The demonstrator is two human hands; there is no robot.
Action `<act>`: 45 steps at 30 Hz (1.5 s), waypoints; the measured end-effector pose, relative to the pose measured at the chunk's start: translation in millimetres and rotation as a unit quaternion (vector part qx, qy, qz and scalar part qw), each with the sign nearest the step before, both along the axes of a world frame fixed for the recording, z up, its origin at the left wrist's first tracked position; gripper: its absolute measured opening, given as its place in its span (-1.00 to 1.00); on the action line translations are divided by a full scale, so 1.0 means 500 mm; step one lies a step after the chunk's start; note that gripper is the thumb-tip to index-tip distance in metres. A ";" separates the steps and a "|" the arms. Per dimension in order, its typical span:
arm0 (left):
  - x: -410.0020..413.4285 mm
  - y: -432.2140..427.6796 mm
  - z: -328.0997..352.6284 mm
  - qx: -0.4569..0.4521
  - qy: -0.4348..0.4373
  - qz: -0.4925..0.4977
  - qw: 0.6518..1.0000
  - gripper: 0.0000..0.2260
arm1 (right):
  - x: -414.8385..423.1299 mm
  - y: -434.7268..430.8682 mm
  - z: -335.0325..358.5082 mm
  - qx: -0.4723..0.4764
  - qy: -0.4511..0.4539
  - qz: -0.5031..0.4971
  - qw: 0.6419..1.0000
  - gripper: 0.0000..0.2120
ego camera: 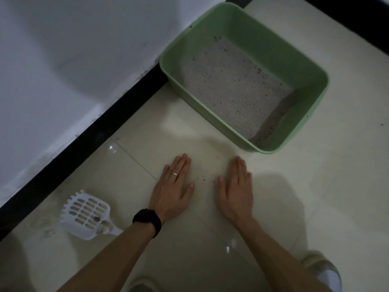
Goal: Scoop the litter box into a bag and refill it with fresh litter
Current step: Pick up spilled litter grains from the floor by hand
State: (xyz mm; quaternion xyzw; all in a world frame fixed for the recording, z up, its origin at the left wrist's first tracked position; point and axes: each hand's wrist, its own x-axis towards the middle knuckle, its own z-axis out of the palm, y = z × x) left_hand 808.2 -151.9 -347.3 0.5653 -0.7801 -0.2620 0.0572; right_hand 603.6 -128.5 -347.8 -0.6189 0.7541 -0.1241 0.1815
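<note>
Here the left hand (173, 187) and right hand (236, 189) are laid flat, fingers straight, on the floor (326, 186) just before the box (311, 98); litter (229, 87) is held inside. The scoop (89, 216) is left beside the left hand.

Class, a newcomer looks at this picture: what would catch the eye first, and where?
The green litter box stands upper right, holding grey litter. Below it the left hand and right hand lie flat on the pale floor. A white scoop lies at lower left.
</note>
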 end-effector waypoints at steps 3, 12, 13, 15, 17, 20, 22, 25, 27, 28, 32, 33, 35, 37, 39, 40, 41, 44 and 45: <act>0.023 -0.011 -0.003 0.000 -0.040 0.078 0.996 -0.40 | 0.001 -0.015 -0.008 0.056 0.037 0.010 0.998 -0.32; -0.003 0.008 -0.007 0.038 -0.028 0.088 0.995 -0.37 | 0.083 -0.038 0.007 -0.015 -0.102 0.174 0.979 -0.37; -0.008 0.012 -0.004 0.038 -0.015 0.066 0.997 -0.38 | 0.071 -0.053 0.005 -0.033 -0.077 0.162 0.983 -0.38; -0.015 0.023 0.003 0.042 0.019 0.034 0.998 -0.39 | 0.040 -0.085 -0.001 -0.024 -0.014 0.127 0.992 -0.37; -0.018 0.032 0.006 0.045 0.062 0.045 0.996 -0.40 | 0.025 -0.096 -0.009 0.014 0.015 0.111 0.994 -0.34; -0.012 0.028 0.001 0.034 0.109 0.098 0.989 -0.42 | 0.038 -0.062 -0.010 0.040 -0.012 0.159 0.986 -0.35; 0.002 0.019 -0.007 0.015 0.091 0.120 0.989 -0.44 | 0.056 -0.016 -0.003 0.035 -0.061 0.199 0.978 -0.38; 0.025 0.001 -0.019 -0.010 0.007 0.093 0.996 -0.44 | 0.064 0.026 0.012 0.005 -0.134 0.171 0.976 -0.43; 0.025 -0.006 -0.020 -0.011 -0.026 0.057 0.998 -0.43 | 0.051 0.035 0.022 -0.027 -0.129 0.106 0.986 -0.46; 0.017 -0.007 -0.019 -0.009 -0.034 0.037 0.999 -0.42 | 0.039 0.041 0.025 -0.041 -0.103 0.065 0.992 -0.46; -0.035 -0.013 -0.015 0.003 -0.035 -0.005 0.999 -0.39 | -0.013 0.088 0.005 0.000 0.028 -0.135 0.990 -0.35; -0.045 -0.013 -0.014 0.008 -0.032 -0.013 0.999 -0.39 | -0.016 0.103 -0.003 0.023 0.035 -0.175 0.984 -0.32; -0.056 -0.007 -0.012 0.014 -0.022 -0.049 0.998 -0.39 | -0.002 0.126 -0.013 0.060 0.038 -0.188 0.980 -0.29; -0.055 0.000 -0.010 0.009 0.000 -0.077 0.997 -0.42 | 0.032 0.132 -0.013 0.058 0.034 -0.112 0.991 -0.29; -0.047 0.006 -0.007 0.001 0.026 -0.073 0.997 -0.45 | 0.071 0.120 -0.004 0.037 0.001 -0.013 0.999 -0.32; -0.040 0.008 -0.007 -0.005 0.033 -0.061 0.998 -0.47 | 0.086 0.111 0.002 0.025 -0.027 0.022 0.999 -0.34; -0.030 0.008 -0.007 -0.009 0.033 -0.043 0.999 -0.48 | 0.097 0.101 0.008 0.012 -0.056 0.044 0.997 -0.36; 0.002 0.008 0.000 -0.009 0.012 0.016 1.000 -0.48 | 0.097 0.092 0.021 -0.042 -0.078 0.034 0.995 -0.42; 0.010 0.009 0.002 -0.008 0.005 0.030 0.999 -0.46 | 0.086 0.099 0.021 -0.051 -0.063 0.001 0.997 -0.43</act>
